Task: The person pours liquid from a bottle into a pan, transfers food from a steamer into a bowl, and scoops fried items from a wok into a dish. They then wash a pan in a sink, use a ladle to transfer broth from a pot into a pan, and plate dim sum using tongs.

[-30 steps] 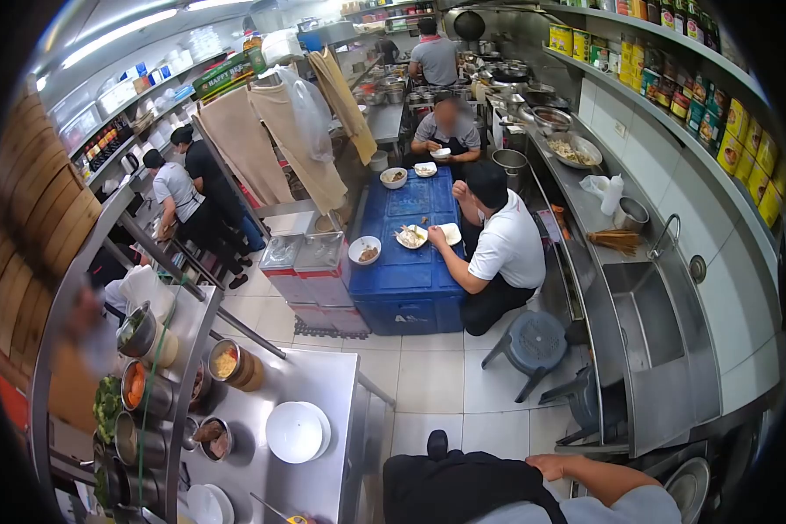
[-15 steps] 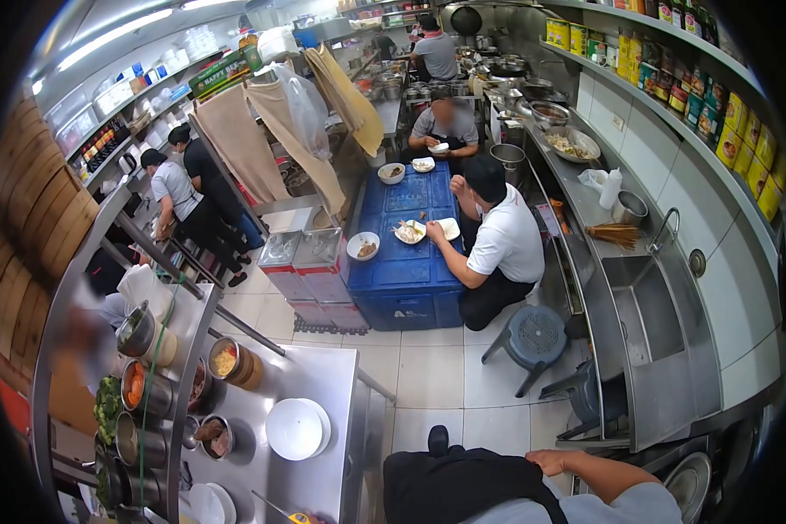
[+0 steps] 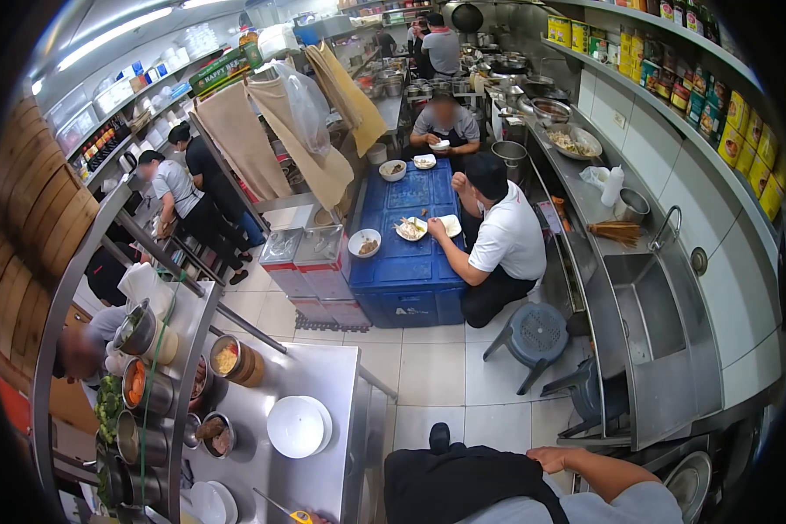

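Observation:
My right hand (image 3: 548, 458) rests at my hip against the side of my black apron (image 3: 463, 485), with the elbow bent outward. Its fingers lie along the cloth and hold no object that I can see. My left hand does not show clearly. On the steel table to my left lies a tool with a long thin metal part and a yellow handle (image 3: 300, 517), cut off by the bottom edge. White bowls (image 3: 294, 428) are stacked on that table. A steel pot of meat (image 3: 217, 435) and a pot of chopped yellow food (image 3: 226, 358) stand behind them.
Two people sit at a blue chest (image 3: 406, 279) with bowls of food. A grey stool (image 3: 537, 334) stands on the tiles before me. On the right runs a steel counter with a sink (image 3: 646, 306). A person (image 3: 83, 351) is behind the left shelf; others work further back.
At the lower left, the person behind the shelf has leaned further into view. At the far back, another person shows beside the one at the stoves. My right hand stays put.

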Available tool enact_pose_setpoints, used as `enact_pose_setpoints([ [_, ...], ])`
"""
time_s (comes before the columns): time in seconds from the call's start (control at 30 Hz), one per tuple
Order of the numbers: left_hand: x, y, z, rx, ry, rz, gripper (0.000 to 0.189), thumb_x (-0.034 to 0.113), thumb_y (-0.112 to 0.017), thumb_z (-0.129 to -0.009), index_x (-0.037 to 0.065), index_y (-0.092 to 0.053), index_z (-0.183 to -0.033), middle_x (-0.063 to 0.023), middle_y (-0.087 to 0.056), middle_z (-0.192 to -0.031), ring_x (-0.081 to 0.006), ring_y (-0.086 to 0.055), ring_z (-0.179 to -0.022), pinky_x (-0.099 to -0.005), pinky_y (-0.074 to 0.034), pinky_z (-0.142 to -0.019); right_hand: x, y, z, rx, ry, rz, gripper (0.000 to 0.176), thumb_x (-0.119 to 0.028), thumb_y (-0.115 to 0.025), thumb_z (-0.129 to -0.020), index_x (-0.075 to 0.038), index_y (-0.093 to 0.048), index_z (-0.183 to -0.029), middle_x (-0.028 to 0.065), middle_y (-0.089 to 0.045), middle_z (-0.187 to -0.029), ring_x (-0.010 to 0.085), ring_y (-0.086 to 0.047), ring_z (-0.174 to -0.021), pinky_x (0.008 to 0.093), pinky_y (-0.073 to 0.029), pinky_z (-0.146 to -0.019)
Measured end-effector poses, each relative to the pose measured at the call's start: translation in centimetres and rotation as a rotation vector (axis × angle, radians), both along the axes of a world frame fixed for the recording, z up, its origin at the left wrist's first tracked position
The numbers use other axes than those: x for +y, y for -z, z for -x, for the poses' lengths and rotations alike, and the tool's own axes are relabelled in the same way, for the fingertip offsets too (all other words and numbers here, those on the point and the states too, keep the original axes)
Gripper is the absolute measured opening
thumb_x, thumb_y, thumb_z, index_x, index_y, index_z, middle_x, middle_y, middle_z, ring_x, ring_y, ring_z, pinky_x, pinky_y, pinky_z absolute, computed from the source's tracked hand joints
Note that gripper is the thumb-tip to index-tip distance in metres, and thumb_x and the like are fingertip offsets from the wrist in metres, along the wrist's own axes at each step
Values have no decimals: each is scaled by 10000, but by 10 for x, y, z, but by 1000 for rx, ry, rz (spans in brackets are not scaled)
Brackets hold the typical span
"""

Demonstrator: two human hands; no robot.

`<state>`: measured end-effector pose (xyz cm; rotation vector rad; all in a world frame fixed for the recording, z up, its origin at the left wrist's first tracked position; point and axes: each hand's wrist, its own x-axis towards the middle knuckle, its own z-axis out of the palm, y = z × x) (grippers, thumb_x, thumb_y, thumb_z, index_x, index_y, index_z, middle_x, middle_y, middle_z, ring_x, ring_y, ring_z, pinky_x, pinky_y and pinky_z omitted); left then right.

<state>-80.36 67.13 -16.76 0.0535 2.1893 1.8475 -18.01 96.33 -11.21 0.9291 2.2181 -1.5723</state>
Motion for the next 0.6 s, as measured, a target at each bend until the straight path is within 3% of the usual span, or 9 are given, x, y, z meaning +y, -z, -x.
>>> enact_pose_setpoints([
  [0.2,-2,9,6,46,-8,103,181,128,-715,-964,119,-537,-938,-24,-527,-609,-130,-470,-437,-288,-369,-357,1,-19,8,-66,37,14,399,-293,-645,-859,-24,-663,-1155,203,-643,-1204,381,-606,-1185,424,-491,-1003],
  [0.3,-6,7,2,-156,18,-187,184,129,-715,-964,122,-532,-950,-30,-536,-617,-137,-482,-445,-291,-376,-363,1,-22,9,-80,29,17,405,-294,-642,-864,-29,-663,-1169,203,-642,-1217,381,-605,-1195,425,-490,-1007],
  [0.4,-3,12,7,100,-10,201,175,124,-711,-965,120,-537,-958,-38,-547,-625,-145,-498,-456,-289,-381,-370,2,-22,10,-71,11,14,407,-298,-639,-869,-34,-663,-1177,204,-642,-1225,382,-606,-1196,425,-490,-1010],
  [0.6,-8,18,4,76,5,149,173,119,-715,-963,110,-542,-964,-40,-555,-634,-140,-502,-464,-287,-385,-377,0,-8,6,-57,9,11,394,-304,-633,-880,-37,-670,-1167,210,-645,-1214,383,-611,-1182,426,-493,-1004],
])
